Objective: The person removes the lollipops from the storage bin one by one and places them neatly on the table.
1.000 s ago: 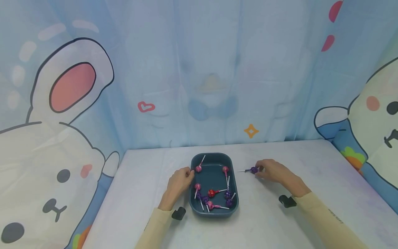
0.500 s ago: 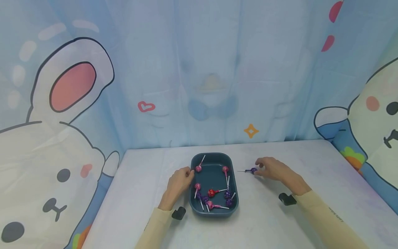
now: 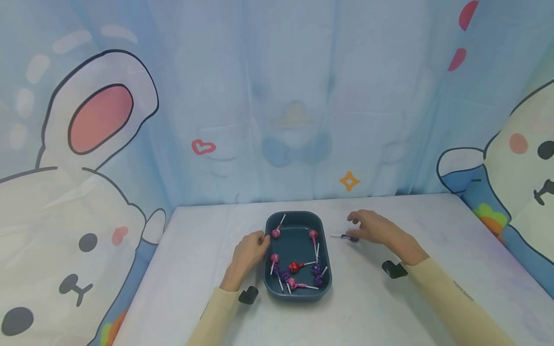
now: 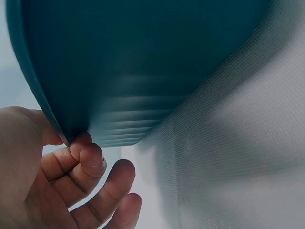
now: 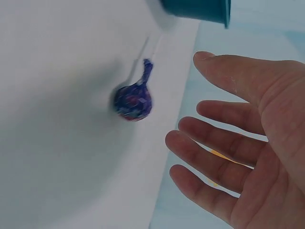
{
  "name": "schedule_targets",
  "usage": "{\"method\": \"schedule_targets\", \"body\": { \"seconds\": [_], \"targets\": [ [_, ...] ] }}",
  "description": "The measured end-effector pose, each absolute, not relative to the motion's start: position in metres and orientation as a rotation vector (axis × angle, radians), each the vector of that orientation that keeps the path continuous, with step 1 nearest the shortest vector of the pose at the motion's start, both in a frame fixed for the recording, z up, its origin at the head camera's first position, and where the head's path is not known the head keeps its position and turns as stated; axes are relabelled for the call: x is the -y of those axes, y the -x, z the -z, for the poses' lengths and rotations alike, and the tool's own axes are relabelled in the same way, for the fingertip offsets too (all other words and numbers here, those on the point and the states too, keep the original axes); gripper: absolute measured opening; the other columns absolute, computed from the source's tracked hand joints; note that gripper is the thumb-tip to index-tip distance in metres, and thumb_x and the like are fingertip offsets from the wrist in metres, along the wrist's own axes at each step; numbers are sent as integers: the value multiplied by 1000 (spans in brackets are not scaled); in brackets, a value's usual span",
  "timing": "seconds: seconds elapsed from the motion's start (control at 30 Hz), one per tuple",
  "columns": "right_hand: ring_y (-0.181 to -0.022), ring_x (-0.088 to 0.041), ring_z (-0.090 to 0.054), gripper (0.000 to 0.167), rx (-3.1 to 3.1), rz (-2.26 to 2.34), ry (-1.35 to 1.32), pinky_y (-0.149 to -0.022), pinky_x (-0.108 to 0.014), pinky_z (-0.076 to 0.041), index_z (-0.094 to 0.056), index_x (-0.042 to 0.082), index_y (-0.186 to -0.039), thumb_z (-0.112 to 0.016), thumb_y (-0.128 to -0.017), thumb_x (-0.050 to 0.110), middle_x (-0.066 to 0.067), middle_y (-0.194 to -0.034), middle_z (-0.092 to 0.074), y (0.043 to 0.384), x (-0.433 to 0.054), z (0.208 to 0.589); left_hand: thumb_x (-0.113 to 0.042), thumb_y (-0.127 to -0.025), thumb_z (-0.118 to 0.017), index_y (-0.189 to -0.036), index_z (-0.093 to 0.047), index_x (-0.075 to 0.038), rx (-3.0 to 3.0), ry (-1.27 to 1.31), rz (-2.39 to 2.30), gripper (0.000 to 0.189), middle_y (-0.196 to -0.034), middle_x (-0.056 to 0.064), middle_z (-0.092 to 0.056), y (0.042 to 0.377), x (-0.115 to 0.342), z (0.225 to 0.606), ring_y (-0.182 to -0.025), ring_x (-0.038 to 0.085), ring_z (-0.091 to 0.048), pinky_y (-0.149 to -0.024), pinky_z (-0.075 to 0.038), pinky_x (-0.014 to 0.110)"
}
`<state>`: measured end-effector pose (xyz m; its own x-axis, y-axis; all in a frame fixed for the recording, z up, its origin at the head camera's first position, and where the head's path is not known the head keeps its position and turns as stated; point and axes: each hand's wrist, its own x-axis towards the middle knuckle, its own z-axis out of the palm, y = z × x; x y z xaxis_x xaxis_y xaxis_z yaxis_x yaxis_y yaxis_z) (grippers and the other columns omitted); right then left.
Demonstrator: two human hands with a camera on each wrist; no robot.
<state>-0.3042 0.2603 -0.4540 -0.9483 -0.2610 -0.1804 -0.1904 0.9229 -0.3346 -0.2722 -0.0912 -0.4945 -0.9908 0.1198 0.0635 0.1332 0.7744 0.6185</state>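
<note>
Lollipop (image 5: 133, 102) in purple wrapping lies on the tabletop (image 3: 368, 312), right of the blue tray (image 3: 298, 297), stick (image 3: 335, 236) pointing left. Fingers of the right hand (image 3: 377, 228) are spread beside it, holding nothing; the left hand (image 3: 247, 251) pinches the tray's left rim. It should be light, hard, slick and apt to roll; its head or twisted neck seems the best grip.
</note>
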Motion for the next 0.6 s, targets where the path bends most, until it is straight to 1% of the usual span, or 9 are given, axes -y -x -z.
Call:
{"method": "schedule_targets", "body": {
  "seconds": [0.33, 0.6],
  "targets": [
    [-107, -33, -64, 48, -2905, 408, 430, -92, -49, -54, -61, 1, -129, -74, -92, 29, -22, -124, -65, 305, -242, 438, -27, -100, -54, -73, -54, -14, 2938, 207, 1025, 30, -63, -4, -48, 273, 91, 496, -57, 12, -45, -52, -34, 27],
    [-105, -32, -65, 47, -2946, 381, 577, -91, -47, -54, -62, 1, -126, -74, -91, 29, -18, -118, -66, 304, -228, 425, -28, -100, -54, -73, -53, -14, 2935, 194, 1034, 30, -63, -3, -48, 272, 91, 496, -57, 11, -45, -52, -34, 26]
  ]
}}
